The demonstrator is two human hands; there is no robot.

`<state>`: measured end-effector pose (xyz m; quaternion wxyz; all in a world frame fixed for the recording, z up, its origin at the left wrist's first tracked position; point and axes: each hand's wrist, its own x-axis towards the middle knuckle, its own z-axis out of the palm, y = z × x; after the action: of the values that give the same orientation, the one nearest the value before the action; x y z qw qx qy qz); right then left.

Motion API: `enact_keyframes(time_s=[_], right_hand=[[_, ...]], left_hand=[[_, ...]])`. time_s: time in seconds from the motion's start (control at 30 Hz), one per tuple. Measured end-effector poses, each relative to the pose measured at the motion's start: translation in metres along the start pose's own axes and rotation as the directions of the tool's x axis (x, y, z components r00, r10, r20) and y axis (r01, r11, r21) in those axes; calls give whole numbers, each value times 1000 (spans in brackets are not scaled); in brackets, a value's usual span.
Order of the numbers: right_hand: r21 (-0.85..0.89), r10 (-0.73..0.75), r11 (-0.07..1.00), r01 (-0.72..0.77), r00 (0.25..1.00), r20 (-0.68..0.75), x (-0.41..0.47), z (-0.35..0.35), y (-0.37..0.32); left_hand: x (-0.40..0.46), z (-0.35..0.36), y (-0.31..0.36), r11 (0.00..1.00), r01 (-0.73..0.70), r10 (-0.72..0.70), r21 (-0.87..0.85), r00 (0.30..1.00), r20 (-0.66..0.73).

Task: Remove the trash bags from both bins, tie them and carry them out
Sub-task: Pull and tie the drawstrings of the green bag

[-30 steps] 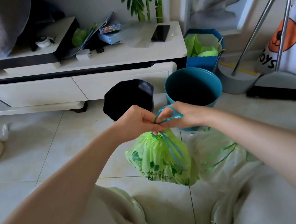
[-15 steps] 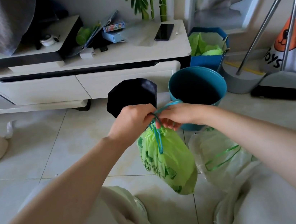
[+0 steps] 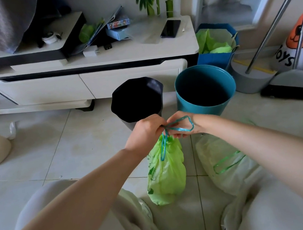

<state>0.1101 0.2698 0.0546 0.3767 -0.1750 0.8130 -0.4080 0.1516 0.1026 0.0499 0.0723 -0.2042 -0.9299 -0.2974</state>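
Note:
A bright green trash bag (image 3: 166, 172) hangs in front of me by its teal drawstring (image 3: 181, 124). My left hand (image 3: 145, 133) pinches the drawstring at the bag's gathered neck. My right hand (image 3: 183, 125) holds a loop of the same drawstring, which wraps over its back. A second, pale translucent trash bag (image 3: 224, 165) with a green drawstring lies on the floor to the right. Behind the hands stand a black bin (image 3: 137, 99) and a teal bin (image 3: 205, 90), both without liners.
A white TV cabinet (image 3: 88, 80) runs along the wall with a phone (image 3: 170, 28) on top. A blue box (image 3: 214, 44) of green bags, a dustpan (image 3: 295, 84) and broom handles stand at the right. My knees fill the bottom of the view.
The bag has swung and now hangs longer and narrower. My right hand has pulled a wider loop of the drawstring out over its back; both hands stay together at the bag's neck.

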Motion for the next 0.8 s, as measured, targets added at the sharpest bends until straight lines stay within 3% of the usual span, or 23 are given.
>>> enact_keyframes(time_s=[0.17,0.27,0.43,0.5,0.57,0.67,0.73,0.8], right_hand=[[-146,-137,982,117,981,-134,10,5,6],[-245,-96,969,41,971,-217,12,2,5],[-261,-118,965,0,891,-437,5,-15,3],[-111,-55,994,0,869,-491,4,-20,1],[227,55,972,62,879,-473,1,-26,-5],[626,135,769,130,924,-358,-7,-41,-7],[747,145,655,112,952,-269,-12,-51,-2],[785,198,618,38,959,-202,-14,-55,6]], left_hand=[[3,0,-1,994,14,-19,-112,999,-45],[5,-2,-7,992,17,-24,-128,998,-53],[1,-4,-20,939,255,-272,-231,961,-44],[0,-8,-20,839,400,-420,-368,907,28],[-2,-12,-19,729,479,-491,-488,864,115],[-6,-21,-21,568,573,-561,-591,795,231],[-9,-26,-24,485,662,-612,-571,724,319],[-12,-32,-31,459,728,-658,-510,664,355]])
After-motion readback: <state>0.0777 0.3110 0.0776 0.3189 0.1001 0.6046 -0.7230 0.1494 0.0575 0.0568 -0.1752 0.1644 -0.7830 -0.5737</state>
